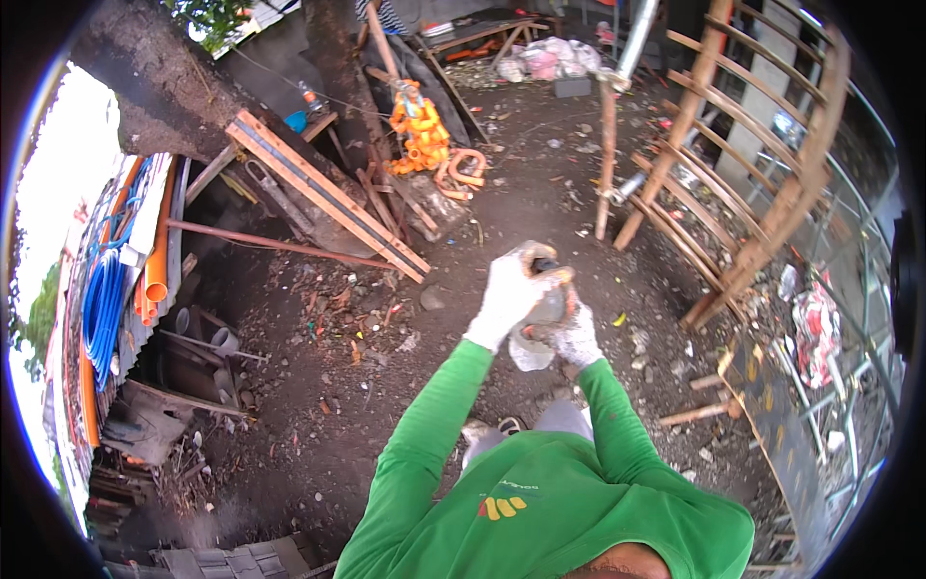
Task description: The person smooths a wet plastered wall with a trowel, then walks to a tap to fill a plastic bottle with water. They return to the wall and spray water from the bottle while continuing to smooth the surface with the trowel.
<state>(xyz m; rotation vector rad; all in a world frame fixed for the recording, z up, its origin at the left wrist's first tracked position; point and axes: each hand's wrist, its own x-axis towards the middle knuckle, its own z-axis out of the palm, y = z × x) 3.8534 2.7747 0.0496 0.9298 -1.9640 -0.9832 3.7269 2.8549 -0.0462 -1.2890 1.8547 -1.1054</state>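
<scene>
White-gloved left hand (509, 294) and white-gloved right hand (576, 338) are together in front of the torso, ahead of the green long-sleeved shirt (579, 482). Left grip: curled round the upper part of a small grey object with a dark top (551, 307), thumb side near the top. Right grip: closed on the same object's lower right side. Object sits between the two palms, held up over the dark, debris-strewn soil ground (521, 212); exact kind unclear, gloves cover much of it. Pale translucent bag-like piece (531, 351) hangs just below it; can't tell if joined. Around: orange plastic pipe fittings in a bunch (420, 132) ahead, long wooden beam with a dark stripe (330, 200) leaning ahead-left, coiled blue hose (103, 309) far left, rough wooden ladder (812, 174) right.
</scene>
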